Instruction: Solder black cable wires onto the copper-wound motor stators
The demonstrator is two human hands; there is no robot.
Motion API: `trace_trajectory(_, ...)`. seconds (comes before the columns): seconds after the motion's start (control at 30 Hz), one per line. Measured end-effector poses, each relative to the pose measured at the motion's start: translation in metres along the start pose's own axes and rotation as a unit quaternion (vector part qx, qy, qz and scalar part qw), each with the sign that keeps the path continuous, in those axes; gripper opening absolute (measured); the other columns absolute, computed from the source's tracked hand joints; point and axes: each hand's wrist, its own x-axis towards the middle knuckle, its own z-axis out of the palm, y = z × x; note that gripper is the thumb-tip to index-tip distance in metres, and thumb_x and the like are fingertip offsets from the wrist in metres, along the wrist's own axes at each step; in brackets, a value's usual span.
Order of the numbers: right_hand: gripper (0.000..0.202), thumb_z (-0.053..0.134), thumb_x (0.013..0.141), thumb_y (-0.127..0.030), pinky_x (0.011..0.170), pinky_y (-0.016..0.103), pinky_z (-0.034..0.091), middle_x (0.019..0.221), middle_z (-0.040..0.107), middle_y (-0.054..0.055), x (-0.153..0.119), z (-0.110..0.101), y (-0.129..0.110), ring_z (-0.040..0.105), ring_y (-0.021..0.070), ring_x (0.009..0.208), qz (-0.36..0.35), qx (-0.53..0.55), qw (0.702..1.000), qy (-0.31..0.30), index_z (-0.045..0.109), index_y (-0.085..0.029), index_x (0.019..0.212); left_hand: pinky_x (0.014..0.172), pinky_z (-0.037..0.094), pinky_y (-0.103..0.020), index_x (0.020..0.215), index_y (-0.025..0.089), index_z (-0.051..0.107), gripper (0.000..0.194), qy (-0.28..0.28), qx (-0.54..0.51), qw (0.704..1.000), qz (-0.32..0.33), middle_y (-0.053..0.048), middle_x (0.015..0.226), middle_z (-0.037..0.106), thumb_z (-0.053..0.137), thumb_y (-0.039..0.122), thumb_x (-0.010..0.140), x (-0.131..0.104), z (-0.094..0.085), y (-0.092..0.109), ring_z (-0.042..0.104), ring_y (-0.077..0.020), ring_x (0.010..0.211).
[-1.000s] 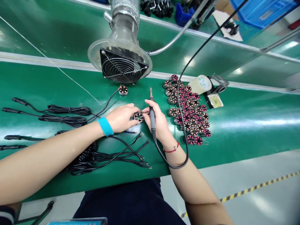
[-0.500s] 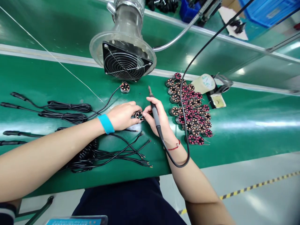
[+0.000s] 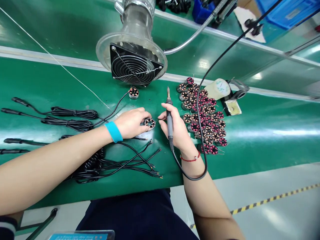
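Observation:
My left hand (image 3: 132,123) pinches a small round motor stator (image 3: 150,123) with copper windings, its coil face turned up. To its right, my right hand (image 3: 175,126) is closed around a soldering iron (image 3: 169,121), tip pointing away from me, with thumb and index finger apart from the stator. The iron's black cord loops over my right wrist. Beyond my left hand, a wired stator (image 3: 134,93) stands on the green bench with a black cable attached. Several black cables (image 3: 120,166) with stripped ends lie beside and below my left forearm.
A fume extractor fan (image 3: 136,65) hangs over the back of the bench. Rows of stators (image 3: 205,116) stand on the right. Behind them are a tape roll (image 3: 218,89) and a soldering iron stand with a sponge (image 3: 233,108). A thin solder wire (image 3: 57,60) runs in from upper left.
My right hand has moved right, away from the stator, and the soldering iron has swung more upright. My left hand keeps its hold, and the stator's face shows more fully.

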Motion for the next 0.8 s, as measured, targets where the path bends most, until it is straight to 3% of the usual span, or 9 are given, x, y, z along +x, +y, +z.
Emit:
trace_trajectory(0.2,0.045,0.052,0.09,-0.017,0.085,0.032,0.053,0.089,0.061,-0.001,0.002,0.011,-0.005,0.061,0.0132,0.082,0.013,0.091,0.996,0.005,0.041,-0.026,0.132,0.076,0.043,-0.033,0.113,0.016,0.065,0.035,-0.001,0.004,1.0,-0.003,-0.007,0.092,0.058,0.06,0.037,0.085,0.001,0.0,0.0,0.058,-0.023,0.086)
trace_trajectory(0.47,0.049,0.055,0.088,-0.015,0.088,0.032,0.053,0.094,0.061,0.0,0.001,0.006,-0.005,0.061,0.0132,0.086,-0.007,0.103,0.994,0.022,0.04,-0.025,0.134,0.072,0.042,-0.031,0.115,0.017,0.06,0.04,0.002,-0.016,1.0,-0.003,-0.006,0.092,0.06,0.058,0.041,0.084,-0.002,-0.005,-0.004,0.058,-0.0219,0.084)
trace_trajectory(0.67,0.048,0.052,0.089,-0.016,0.097,0.038,0.05,0.095,0.064,0.001,0.003,0.009,-0.006,0.063,0.0157,0.091,-0.005,0.077,0.997,0.001,0.041,-0.026,0.134,0.067,0.041,-0.03,0.083,0.018,0.061,0.022,-0.028,-0.025,0.999,-0.01,-0.004,0.082,0.063,0.051,0.037,0.084,-0.005,-0.02,-0.01,0.057,-0.0184,0.074)
trace_trajectory(0.8,0.047,0.05,0.089,-0.015,0.097,0.037,0.05,0.094,0.063,0.0,0.002,0.007,-0.006,0.063,0.0151,0.089,-0.001,0.074,0.997,0.02,0.04,-0.026,0.134,0.071,0.043,-0.03,0.079,0.018,0.062,0.024,-0.027,-0.059,0.998,-0.005,-0.004,0.082,0.065,0.045,0.033,0.085,-0.004,-0.023,-0.012,0.058,-0.0182,0.075)
